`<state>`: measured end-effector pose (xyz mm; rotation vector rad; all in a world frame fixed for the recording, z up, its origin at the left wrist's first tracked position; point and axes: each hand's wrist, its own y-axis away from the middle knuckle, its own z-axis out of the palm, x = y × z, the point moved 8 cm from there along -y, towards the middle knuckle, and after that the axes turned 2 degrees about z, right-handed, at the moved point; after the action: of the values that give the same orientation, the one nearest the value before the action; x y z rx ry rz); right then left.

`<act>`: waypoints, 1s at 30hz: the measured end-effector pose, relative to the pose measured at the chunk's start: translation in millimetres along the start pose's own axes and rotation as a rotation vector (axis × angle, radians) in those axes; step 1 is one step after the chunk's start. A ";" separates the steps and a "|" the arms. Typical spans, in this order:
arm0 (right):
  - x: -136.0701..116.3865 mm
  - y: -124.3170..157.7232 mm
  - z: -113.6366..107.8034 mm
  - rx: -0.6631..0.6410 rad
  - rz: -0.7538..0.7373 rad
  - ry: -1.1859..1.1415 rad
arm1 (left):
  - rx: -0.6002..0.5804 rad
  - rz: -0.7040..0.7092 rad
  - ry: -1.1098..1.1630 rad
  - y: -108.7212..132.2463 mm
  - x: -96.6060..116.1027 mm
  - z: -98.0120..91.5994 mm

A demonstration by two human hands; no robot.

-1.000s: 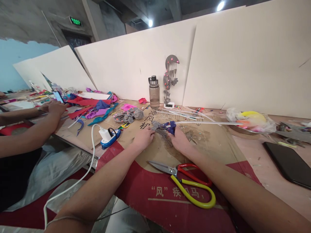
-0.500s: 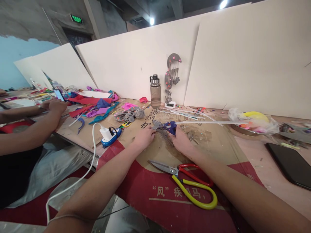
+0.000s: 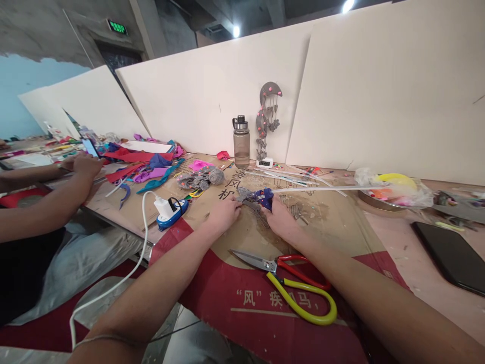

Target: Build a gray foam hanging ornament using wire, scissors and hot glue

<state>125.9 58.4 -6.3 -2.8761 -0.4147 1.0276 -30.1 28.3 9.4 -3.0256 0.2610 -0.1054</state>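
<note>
My right hand (image 3: 278, 215) is wrapped round a blue hot glue gun (image 3: 264, 198), its nozzle pointing left. A long white glue stick (image 3: 322, 189) sticks out of its back end toward the right. At the nozzle, my left hand (image 3: 225, 212) pinches a small grey felt piece (image 3: 245, 194); its exact shape is partly hidden by the fingers. Grey strands lie on the cardboard (image 3: 333, 222) just below the gun. Nearer to me rest large scissors (image 3: 280, 268) with one red and one yellow handle, blades slightly apart.
A water bottle (image 3: 241, 144) and a small clock (image 3: 264, 162) stand at the back, near a grey moon hanging (image 3: 270, 90). Left are a power strip (image 3: 172, 215), grey yarn bundle (image 3: 200, 178) and felt scraps (image 3: 151, 167). Right are a phone (image 3: 449, 255) and metal dish (image 3: 382, 203). Another person's hands (image 3: 83, 164) hold a phone.
The view has shifted very slightly. Both hands keep nearly the same position, with the glue gun still held against the grey felt piece.
</note>
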 end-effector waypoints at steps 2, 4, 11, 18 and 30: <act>1.2 0.4 -1.9 0.018 0.010 -0.016 | -0.001 -0.006 -0.009 0.3 -0.6 0.2; 0.6 1.1 -4.1 0.035 -0.008 -0.069 | 0.000 -0.011 -0.010 0.6 -1.3 0.3; -0.7 -0.2 0.2 0.005 -0.051 -0.057 | 0.003 -0.021 0.008 0.5 -2.2 -0.5; 3.5 -1.5 -4.2 0.032 -0.016 -0.037 | -0.002 -0.026 0.001 0.0 -3.4 1.7; -0.3 -1.1 -1.5 -0.005 -0.009 0.003 | 0.007 -0.003 -0.004 -1.2 -3.4 2.9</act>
<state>126.4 59.5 -4.8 -2.8767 -0.4304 1.0225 -33.0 30.3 6.4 -3.0193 0.2548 -0.0996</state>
